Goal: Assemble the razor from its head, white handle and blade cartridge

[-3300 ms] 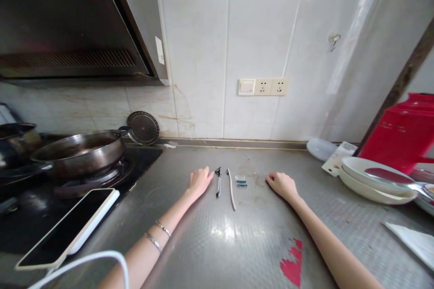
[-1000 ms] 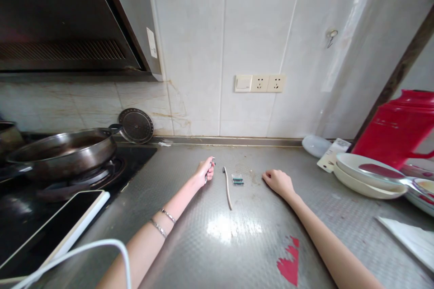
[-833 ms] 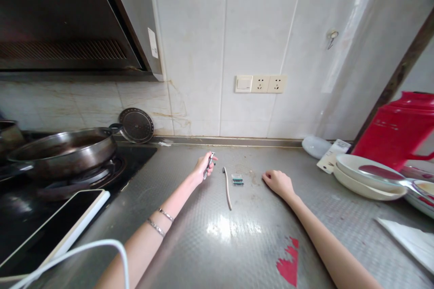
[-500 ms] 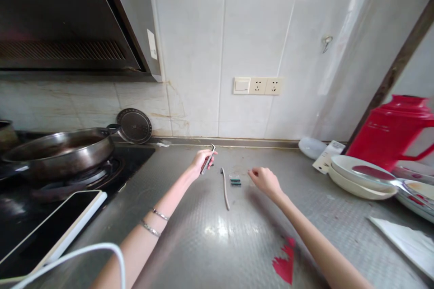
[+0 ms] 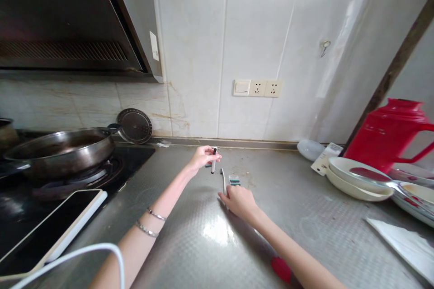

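Observation:
My left hand (image 5: pixel 201 158) is closed around a slim silver-and-black handled tool (image 5: pixel 213 166), held nearly upright above the counter. Its kind is not clear. To the right lies a thin pale stick with a dark tip (image 5: pixel 224 181), its tip end pointing at the wall. My right hand (image 5: pixel 240 202) is down over the stick's lower part, with thumb and fingers closed about it; much of the grip is hidden. Just beyond those knuckles sits a small clear pack with green strips (image 5: pixel 234 180), partly covered by the hand.
A steel pan (image 5: pixel 61 153) stands on the black hob at left, near a phone (image 5: pixel 50 230) with a white cable (image 5: pixel 98 247). On the right are a red jug (image 5: pixel 389 137), stacked bowls (image 5: pixel 359 185) and white paper (image 5: pixel 400 244). A red scrap (image 5: pixel 280 268) lies under my right forearm.
My right hand has moved left and nearer, from beside the clear pack onto the pale stick. My left hand has turned the tool more upright and shifted slightly right.

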`<state>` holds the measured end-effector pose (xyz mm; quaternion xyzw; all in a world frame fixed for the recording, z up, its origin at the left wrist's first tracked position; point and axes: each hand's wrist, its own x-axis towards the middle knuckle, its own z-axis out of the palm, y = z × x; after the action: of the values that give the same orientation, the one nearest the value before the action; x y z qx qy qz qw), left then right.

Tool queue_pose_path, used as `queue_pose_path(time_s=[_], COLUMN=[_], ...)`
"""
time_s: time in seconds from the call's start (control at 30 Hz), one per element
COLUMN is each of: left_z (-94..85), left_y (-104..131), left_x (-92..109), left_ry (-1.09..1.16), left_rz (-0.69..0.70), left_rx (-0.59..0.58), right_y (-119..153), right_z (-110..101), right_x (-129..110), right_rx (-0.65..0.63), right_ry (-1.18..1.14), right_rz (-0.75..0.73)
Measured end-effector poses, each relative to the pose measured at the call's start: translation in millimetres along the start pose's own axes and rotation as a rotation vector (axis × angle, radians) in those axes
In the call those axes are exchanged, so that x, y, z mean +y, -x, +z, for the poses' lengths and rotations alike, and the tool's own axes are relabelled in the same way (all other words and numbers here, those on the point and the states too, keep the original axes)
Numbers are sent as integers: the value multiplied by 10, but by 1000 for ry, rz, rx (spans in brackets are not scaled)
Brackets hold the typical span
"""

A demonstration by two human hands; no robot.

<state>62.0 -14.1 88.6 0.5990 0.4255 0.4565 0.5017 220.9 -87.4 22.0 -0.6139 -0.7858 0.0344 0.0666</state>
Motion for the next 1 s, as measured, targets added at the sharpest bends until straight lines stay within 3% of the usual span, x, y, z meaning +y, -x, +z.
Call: queue_pose_path(time_s=[0.27,0.5,0.63,0.77,0.9,1.0], left_z=[48,-40,-93,-100,-89,-75], left_y=[42,78,87,122,152,156], left_x=[77,199,244,301,355,371], left_ry=[-7,19,4,-12,-29,-29], left_rz=[51,147,182,183,203,219], left_rx=[-97,-186,-190,-178,-164,-153], right_y=[-26,-67,-221,-371,-377,-317], right_z=[83,-55,-282,-677,-1052,-1194], right_x=[-104,73,367,659,821,875], right_rx=[14,151,263,375,519,546], right_ry=[16,-116,-525,-909,-794,-721], right_rz=[-32,-25,-44,-99,-241,-269])
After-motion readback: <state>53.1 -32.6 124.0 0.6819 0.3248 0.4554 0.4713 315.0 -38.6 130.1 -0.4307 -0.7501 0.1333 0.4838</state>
